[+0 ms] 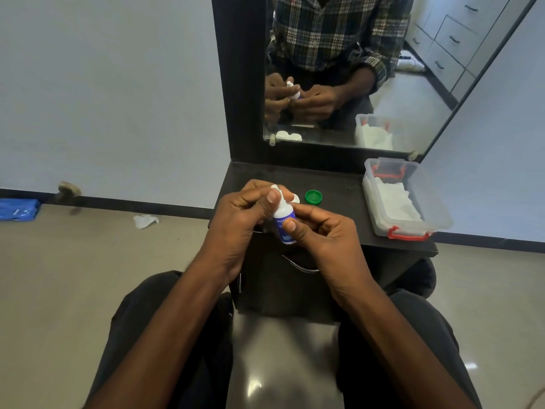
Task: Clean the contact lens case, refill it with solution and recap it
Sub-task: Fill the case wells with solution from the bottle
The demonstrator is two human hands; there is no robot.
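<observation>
Now right hand [321,231] grips solution bottle [283,221] body, left hand [244,211] pinches its cap (green lid [313,197] loose on worktop [339,202]).

Single head-worn wide-angle view, looking forward and steeply down from the seated person's own eye position. Both forearms enter from 6 o'clock; the left hand [236,212] and right hand [321,231] meet near frame centre, close to the lens. The dark surface [342,202] sits just past centre toward 12 o'clock, near range. The mirror [339,69] fills 12 to 1 o'clock, facing the camera, and gives a reversed second look at the hands and surface edge. Floor at 9 and 3 o'clock, wall at 10 to 11. Straight edges bow toward the borders. No second camera, so no shared overlap.
</observation>
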